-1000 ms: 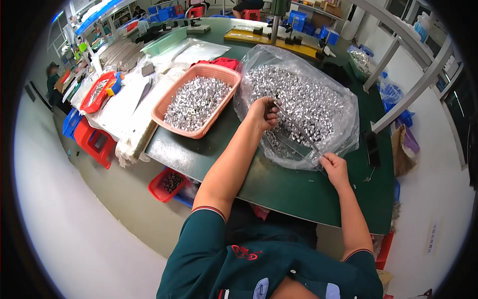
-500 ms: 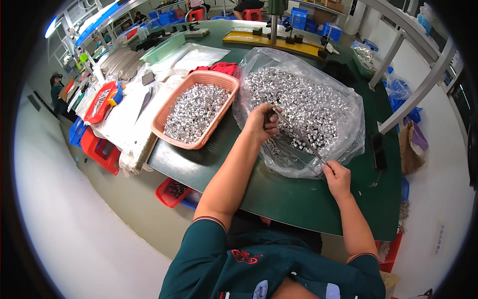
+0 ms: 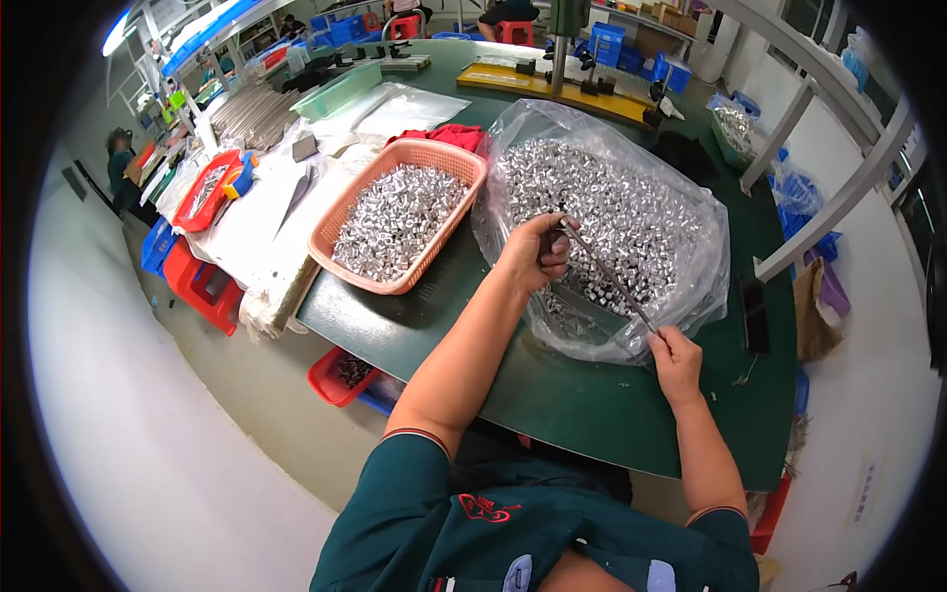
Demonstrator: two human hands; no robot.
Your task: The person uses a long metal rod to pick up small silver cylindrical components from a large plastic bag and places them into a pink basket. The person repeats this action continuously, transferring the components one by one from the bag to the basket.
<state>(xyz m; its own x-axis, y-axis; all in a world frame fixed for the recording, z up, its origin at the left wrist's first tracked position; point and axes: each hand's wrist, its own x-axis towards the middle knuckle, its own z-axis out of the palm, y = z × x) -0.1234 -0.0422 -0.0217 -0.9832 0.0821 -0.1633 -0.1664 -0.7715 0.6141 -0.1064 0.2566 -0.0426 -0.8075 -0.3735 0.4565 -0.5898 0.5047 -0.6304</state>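
A thin dark metal rod slants between my hands over a clear plastic bag. The bag lies open and is heaped with small shiny metal pieces. My right hand is closed round the rod's lower end, near the bag's front edge. At the upper end, my left hand has its fingers curled, with thumb and forefinger pinched at the rod's tip. Whether a small piece sits in that pinch is hidden. Left of the bag stands a pink plastic basket holding many similar metal pieces.
A black phone-like object lies at the right of the green table. White sheets and a red tray are on the left. A yellow-based stand is at the back; a metal frame rises on the right.
The view has shifted slightly, so the table things appear a little further right. Both hands keep hold of the rod, with little other movement.
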